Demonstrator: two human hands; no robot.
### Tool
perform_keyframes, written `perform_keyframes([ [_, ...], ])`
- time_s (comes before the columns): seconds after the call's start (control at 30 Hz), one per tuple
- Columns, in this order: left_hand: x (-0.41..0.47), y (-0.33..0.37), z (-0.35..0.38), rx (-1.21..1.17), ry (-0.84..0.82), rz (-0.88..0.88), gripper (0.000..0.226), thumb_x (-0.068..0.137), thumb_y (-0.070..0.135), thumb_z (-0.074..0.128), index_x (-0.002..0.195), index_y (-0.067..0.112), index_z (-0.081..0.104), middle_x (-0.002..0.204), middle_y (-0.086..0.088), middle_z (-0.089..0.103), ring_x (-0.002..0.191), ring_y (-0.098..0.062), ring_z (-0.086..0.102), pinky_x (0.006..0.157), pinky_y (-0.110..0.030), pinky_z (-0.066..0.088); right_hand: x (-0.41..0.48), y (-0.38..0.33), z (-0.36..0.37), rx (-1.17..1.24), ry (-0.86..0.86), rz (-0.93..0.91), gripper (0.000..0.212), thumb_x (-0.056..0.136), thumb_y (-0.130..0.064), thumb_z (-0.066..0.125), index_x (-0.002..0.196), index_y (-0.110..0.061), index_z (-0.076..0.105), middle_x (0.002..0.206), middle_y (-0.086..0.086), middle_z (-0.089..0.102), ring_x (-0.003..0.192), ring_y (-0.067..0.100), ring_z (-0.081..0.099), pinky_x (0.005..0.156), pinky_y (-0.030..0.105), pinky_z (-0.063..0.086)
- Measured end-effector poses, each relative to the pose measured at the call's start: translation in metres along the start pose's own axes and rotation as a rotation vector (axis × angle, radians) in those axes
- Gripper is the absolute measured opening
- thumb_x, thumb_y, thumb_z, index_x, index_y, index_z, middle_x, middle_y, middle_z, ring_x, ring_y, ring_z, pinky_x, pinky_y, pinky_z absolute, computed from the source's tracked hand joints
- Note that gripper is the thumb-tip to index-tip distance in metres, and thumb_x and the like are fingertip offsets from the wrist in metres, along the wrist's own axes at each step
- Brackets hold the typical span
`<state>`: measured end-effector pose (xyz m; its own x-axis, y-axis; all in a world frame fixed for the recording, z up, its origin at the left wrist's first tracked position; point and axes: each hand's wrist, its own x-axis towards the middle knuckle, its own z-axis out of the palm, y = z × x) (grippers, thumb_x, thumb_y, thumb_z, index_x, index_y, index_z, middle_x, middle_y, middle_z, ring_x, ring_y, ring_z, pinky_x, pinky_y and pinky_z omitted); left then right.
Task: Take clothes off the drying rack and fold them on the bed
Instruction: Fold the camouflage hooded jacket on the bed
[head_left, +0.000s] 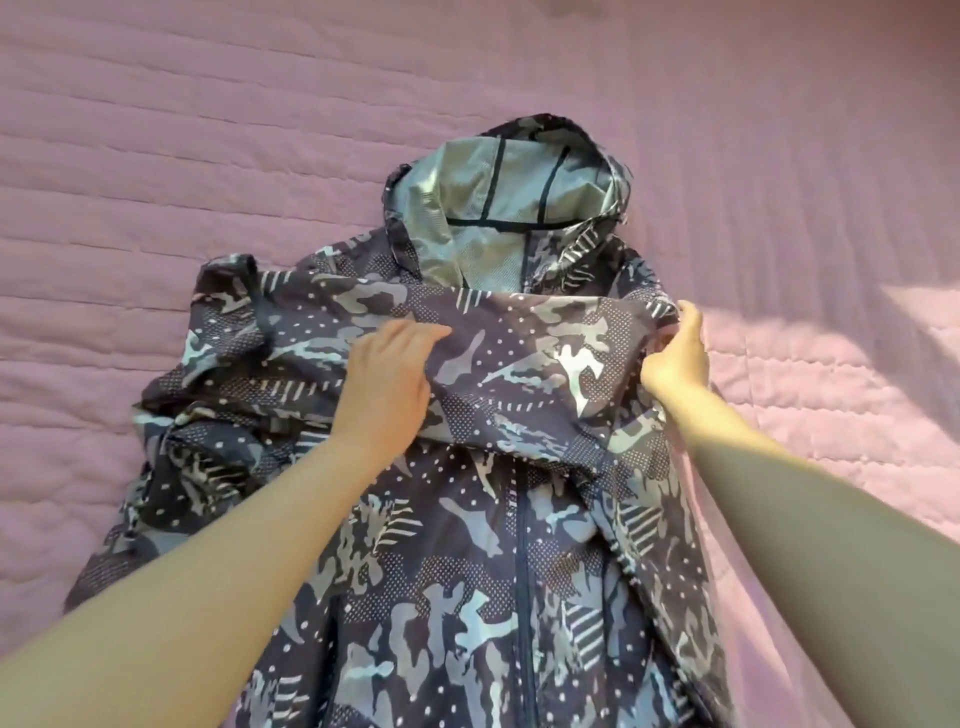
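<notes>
Observed from my remote station: one camouflage-print jacket (467, 545) lies face up on the pink quilted bed (156, 156), directly beneath both hands. Its hood (509, 192) lies beyond the fingertips and its zip (524, 571) runs back between the forearms.

One sleeve (530, 364) is laid across the chest and spans the gap between the hands. The left hand (384, 379) grips its loose end, fingers curled into the cloth. The right hand (678, 356) pinches the fold at the shoulder end, thumb on top. Its other fingers are hidden behind the fabric.

Handling assessment: the cloth looks thin, light and slightly glossy, with a mesh lining showing inside the hood. I judge it soft and slippery, likely to slide off a fold and hold air rather than a crease. Outboard of the left hand the fabric lies bunched and unflattened.

Recommended hold: pinch at seams and at the folded edges, where the layers give purchase. Press each fold down with a flat palm before letting go.
</notes>
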<state>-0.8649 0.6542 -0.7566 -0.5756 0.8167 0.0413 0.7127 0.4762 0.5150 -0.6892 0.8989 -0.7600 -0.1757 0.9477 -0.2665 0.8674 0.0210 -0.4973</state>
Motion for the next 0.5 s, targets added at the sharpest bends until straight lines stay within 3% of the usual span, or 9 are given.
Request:
perform_keyframes([
  [0.07,0.019,0.02,0.017,-0.143,-0.041,-0.004,0.049,0.094,0.0,0.045,0.139,0.021,0.046,0.134,0.0,0.055,0.121,-0.022,0.049,0.098,-0.039,0.042,0.018,0.004,-0.003,0.0,-0.032,-0.063,0.078,0.085,0.005,0.041,0.145,-0.041,0.021,0.115,0.002,0.054,0.095,0.026,0.056,0.076,0.035,0.045],
  [0.13,0.044,0.035,0.027,-0.258,-0.081,-0.056,0.051,0.099,0.008,0.042,0.144,0.031,0.036,0.141,0.003,0.049,0.115,-0.023,0.054,0.092,-0.041,0.048,0.034,0.007,-0.009,-0.089,-0.127,-0.227,0.079,0.084,0.009,0.044,0.145,-0.038,0.029,0.116,0.0,0.055,0.096,0.022,0.056,0.075,0.027,0.041],
  [0.23,0.082,0.04,0.036,-0.361,-0.325,-0.234,0.07,0.099,0.015,0.048,0.149,0.045,0.008,0.158,-0.002,0.025,0.106,-0.029,0.063,0.091,-0.045,0.052,0.061,0.011,-0.02,-0.314,-0.262,-0.398,0.078,0.08,0.012,0.044,0.144,-0.033,0.038,0.122,0.012,0.054,0.105,0.031,0.057,0.08,0.027,0.04],
  [0.3,0.097,0.034,0.036,-0.312,-0.478,-0.275,0.079,0.097,0.016,0.053,0.149,0.044,0.002,0.158,-0.006,0.02,0.104,-0.031,0.064,0.09,-0.048,0.054,0.081,0.012,-0.026,-0.389,-0.333,-0.46,0.076,0.08,0.013,0.045,0.139,-0.035,0.044,0.116,0.015,0.05,0.094,0.032,0.056,0.077,0.029,0.042],
  [0.37,0.102,0.027,0.029,-0.161,-0.484,-0.279,0.067,0.095,0.02,0.058,0.15,0.028,0.02,0.15,-0.013,0.033,0.115,-0.033,0.057,0.098,-0.045,0.048,0.097,0.007,-0.031,-0.428,-0.372,-0.49,0.052,0.086,0.004,0.054,0.122,-0.034,0.057,0.108,0.014,0.048,0.085,0.027,0.053,0.08,0.028,0.043],
  [0.43,0.102,0.019,0.024,-0.107,-0.365,-0.321,0.037,0.096,0.024,0.056,0.13,0.01,0.051,0.124,-0.016,0.055,0.105,-0.032,0.061,0.093,-0.042,0.049,0.104,0.0,-0.039,-0.523,-0.378,-0.484,0.014,0.093,-0.023,0.059,0.103,-0.031,0.064,0.104,0.014,0.045,0.095,0.032,0.053,0.091,0.033,0.044],
  [0.47,0.1,0.016,0.021,-0.116,-0.291,-0.353,0.028,0.097,0.026,0.054,0.116,0.006,0.06,0.11,-0.016,0.061,0.097,-0.032,0.062,0.089,-0.041,0.05,0.105,-0.005,-0.042,-0.57,-0.371,-0.465,0.013,0.094,-0.038,0.055,0.096,-0.029,0.064,0.103,0.014,0.043,0.102,0.035,0.052,0.095,0.038,0.044],
  [0.5,0.099,0.015,0.018,-0.119,-0.215,-0.377,0.026,0.099,0.028,0.052,0.106,0.005,0.063,0.104,-0.016,0.062,0.091,-0.032,0.062,0.086,-0.039,0.05,0.106,-0.008,-0.045,-0.604,-0.326,-0.43,0.026,0.094,-0.048,0.051,0.094,-0.026,0.064,0.105,0.015,0.042,0.106,0.038,0.051,0.094,0.042,0.044],
])
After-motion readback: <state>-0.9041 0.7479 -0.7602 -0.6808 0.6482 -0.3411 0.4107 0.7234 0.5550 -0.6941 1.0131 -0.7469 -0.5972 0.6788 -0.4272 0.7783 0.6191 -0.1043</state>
